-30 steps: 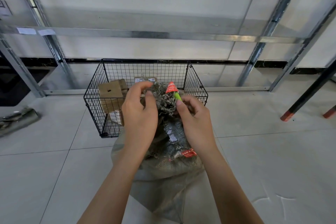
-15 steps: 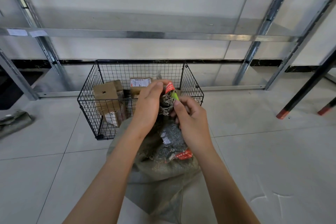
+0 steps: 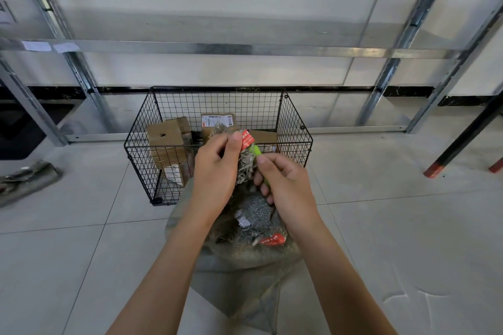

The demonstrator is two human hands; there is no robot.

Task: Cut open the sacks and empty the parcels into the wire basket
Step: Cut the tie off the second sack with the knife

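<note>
Though illegible, red tag (image 3: 248, 139), perhaps Chinese print, on sack (image 3: 245, 261) in left hand (image 3: 217, 171)

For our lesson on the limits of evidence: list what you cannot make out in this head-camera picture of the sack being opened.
Head view:
- green cutter blade: hidden by right hand and bunched sack.
- sack contents: mostly covered by its fabric.
- box label print: too small.
- grey bundle, left edge: blurred, partly cut off.

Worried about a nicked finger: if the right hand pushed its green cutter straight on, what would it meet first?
Likely the sack at its bunched neck, under the red tag; the cutter in the right hand looks against it. The left hand pinches that neck beyond, though depth is unclear.
</note>
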